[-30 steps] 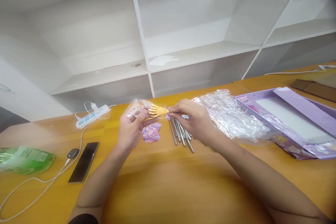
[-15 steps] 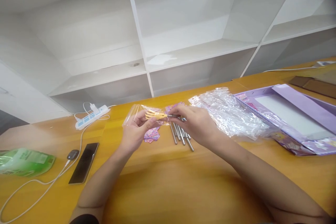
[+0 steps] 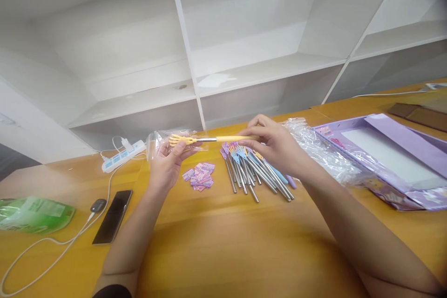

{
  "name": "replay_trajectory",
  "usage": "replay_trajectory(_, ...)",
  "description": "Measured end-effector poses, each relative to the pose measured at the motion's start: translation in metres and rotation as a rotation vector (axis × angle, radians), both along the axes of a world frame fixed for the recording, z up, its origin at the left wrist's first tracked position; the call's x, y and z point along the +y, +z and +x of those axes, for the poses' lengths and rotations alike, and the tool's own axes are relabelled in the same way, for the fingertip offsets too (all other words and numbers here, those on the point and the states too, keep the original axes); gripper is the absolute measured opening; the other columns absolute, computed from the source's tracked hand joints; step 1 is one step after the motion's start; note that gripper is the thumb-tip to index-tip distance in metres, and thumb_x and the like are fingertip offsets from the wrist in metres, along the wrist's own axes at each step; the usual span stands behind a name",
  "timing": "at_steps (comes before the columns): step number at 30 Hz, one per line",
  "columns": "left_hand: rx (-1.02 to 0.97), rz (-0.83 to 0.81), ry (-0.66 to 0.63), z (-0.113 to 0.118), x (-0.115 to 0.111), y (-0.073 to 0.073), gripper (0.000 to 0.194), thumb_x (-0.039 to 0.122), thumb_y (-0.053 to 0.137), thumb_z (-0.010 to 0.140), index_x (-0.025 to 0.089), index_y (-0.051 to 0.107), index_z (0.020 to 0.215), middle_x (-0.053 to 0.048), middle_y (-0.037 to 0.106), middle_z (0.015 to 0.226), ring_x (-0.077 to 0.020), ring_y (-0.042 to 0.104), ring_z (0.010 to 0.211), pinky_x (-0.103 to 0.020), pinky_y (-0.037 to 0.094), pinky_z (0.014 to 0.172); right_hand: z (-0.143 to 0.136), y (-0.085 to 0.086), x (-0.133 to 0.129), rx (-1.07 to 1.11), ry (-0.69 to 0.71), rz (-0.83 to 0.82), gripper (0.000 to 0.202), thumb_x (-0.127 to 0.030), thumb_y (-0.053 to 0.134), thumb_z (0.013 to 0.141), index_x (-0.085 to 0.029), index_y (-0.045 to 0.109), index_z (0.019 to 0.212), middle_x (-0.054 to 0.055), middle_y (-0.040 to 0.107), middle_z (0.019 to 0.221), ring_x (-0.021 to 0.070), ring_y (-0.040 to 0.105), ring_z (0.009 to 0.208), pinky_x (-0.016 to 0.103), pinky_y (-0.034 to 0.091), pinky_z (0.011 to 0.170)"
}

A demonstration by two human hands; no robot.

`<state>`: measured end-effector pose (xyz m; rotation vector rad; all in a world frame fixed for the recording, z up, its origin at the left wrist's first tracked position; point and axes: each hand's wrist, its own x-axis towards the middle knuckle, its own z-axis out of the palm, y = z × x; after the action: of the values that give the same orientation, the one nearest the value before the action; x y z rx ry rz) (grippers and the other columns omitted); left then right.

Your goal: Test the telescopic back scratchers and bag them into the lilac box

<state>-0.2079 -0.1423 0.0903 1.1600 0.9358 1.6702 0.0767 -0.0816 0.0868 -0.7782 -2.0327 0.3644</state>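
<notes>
A yellow back scratcher with a claw-shaped head, a short metal rod and a yellow handle lies level between my hands. My left hand pinches its head, with a clear plastic bag around the fingers. On the handle's far end, the fingers of my right hand are closed. Below my right hand is a pile of back scratchers with purple, blue and yellow heads and metal rods. Small pink and purple printed cards lie in a heap left of the pile.
Clear plastic bags are heaped beside a purple box on the right. On the left are a black phone, a small black device, a green pouch, white cables and a power strip. White shelves stand behind.
My hands have moved apart, the left with the bag going left and the right going right. The scratcher's handle now shows between them, and more of the pile is uncovered.
</notes>
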Motion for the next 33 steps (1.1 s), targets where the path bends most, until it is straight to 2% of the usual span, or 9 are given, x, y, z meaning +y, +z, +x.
replay_trajectory(4, -0.085, 0.016, -0.016, 0.006, 0.002, -0.01, 0.032, 0.035, 0.092, 0.082, 0.015, 0.078, 0.103, -0.008, 0.083, 0.106, -0.0235, 0.082, 0.099, -0.035, 0.069, 0.09, -0.016, -0.009, -0.007, 0.143, -0.043, 0.048, 0.013, -0.037, 0.079, 0.095, -0.03, 0.084, 0.104, 0.001, 0.055, 0.081, 0.0144, 0.054, 0.072, 0.03, 0.045, 0.065)
replay_trajectory(8, -0.094, -0.017, -0.05, 0.012, 0.001, -0.017, 0.033, 0.038, 0.092, 0.082, 0.016, 0.081, 0.104, -0.01, 0.083, 0.107, -0.0234, 0.082, 0.095, -0.038, 0.069, 0.092, -0.023, -0.008, -0.015, 0.237, 0.007, 0.068, 0.012, -0.034, 0.084, 0.091, -0.025, 0.077, 0.091, 0.0, 0.063, 0.081, 0.0139, 0.055, 0.071, 0.03, 0.045, 0.064)
replay_trajectory(12, -0.101, -0.098, -0.11, 0.024, -0.002, -0.025, 0.035, 0.04, 0.095, 0.077, 0.016, 0.083, 0.1, -0.01, 0.084, 0.107, -0.0245, 0.082, 0.088, -0.043, 0.069, 0.093, -0.028, -0.009, -0.022, 0.197, 0.059, 0.148, 0.013, -0.034, 0.08, 0.095, -0.024, 0.073, 0.089, 0.001, 0.07, 0.084, 0.0138, 0.059, 0.072, 0.03, 0.046, 0.065)
replay_trajectory(17, -0.081, -0.171, -0.251, 0.04, -0.006, -0.034, 0.034, 0.043, 0.09, 0.084, 0.014, 0.083, 0.1, -0.013, 0.083, 0.103, -0.0299, 0.081, 0.099, -0.049, 0.067, 0.098, -0.04, -0.018, -0.035, 0.118, 0.036, 0.355, 0.009, -0.027, 0.073, 0.1, -0.023, 0.071, 0.092, 0.001, 0.07, 0.082, 0.0137, 0.062, 0.072, 0.03, 0.048, 0.065)
replay_trajectory(20, -0.081, -0.164, -0.228, 0.039, -0.006, -0.033, 0.032, 0.042, 0.088, 0.086, 0.014, 0.082, 0.1, -0.012, 0.083, 0.105, -0.029, 0.08, 0.103, -0.047, 0.067, 0.097, -0.039, -0.015, -0.037, 0.105, 0.024, 0.396, 0.004, -0.027, 0.072, 0.101, -0.024, 0.072, 0.103, 0.005, 0.073, 0.095, 0.0168, 0.068, 0.084, 0.033, 0.055, 0.073)
replay_trajectory(22, -0.11, -0.135, -0.157, 0.033, -0.005, -0.029, 0.032, 0.041, 0.089, 0.084, 0.015, 0.081, 0.101, -0.011, 0.083, 0.106, -0.0273, 0.08, 0.101, -0.045, 0.067, 0.097, -0.033, -0.009, -0.035, 0.119, 0.064, 0.332, 0.008, -0.027, 0.069, 0.102, -0.025, 0.072, 0.109, 0.007, 0.072, 0.105, 0.0176, 0.07, 0.089, 0.034, 0.059, 0.077)
replay_trajectory(25, -0.136, -0.109, -0.089, 0.024, -0.002, -0.023, 0.035, 0.04, 0.092, 0.081, 0.015, 0.08, 0.103, -0.011, 0.083, 0.109, -0.0255, 0.081, 0.099, -0.042, 0.067, 0.097, -0.023, 0.0, -0.032, 0.098, 0.125, 0.265, 0.013, -0.021, 0.062, 0.104, -0.026, 0.073, 0.11, 0.006, 0.074, 0.105, 0.0177, 0.072, 0.091, 0.034, 0.061, 0.08)
replay_trajectory(29, -0.116, -0.135, -0.125, 0.022, -0.002, -0.02, 0.035, 0.041, 0.093, 0.08, 0.016, 0.081, 0.1, -0.01, 0.083, 0.105, -0.0255, 0.081, 0.096, -0.042, 0.068, 0.094, -0.023, 0.0, -0.031, 0.105, 0.117, 0.295, 0.016, -0.019, 0.061, 0.105, -0.027, 0.075, 0.107, 0.004, 0.078, 0.102, 0.0172, 0.074, 0.092, 0.032, 0.061, 0.081)
replay_trajectory(33, -0.085, -0.135, -0.213, 0.031, -0.007, -0.026, 0.033, 0.041, 0.094, 0.079, 0.018, 0.082, 0.099, -0.01, 0.083, 0.104, -0.0288, 0.081, 0.098, -0.047, 0.068, 0.094, -0.031, -0.007, -0.032, 0.075, 0.103, 0.367, 0.016, -0.019, 0.063, 0.104, -0.027, 0.078, 0.102, 0.004, 0.077, 0.1, 0.0162, 0.073, 0.091, 0.032, 0.059, 0.079)
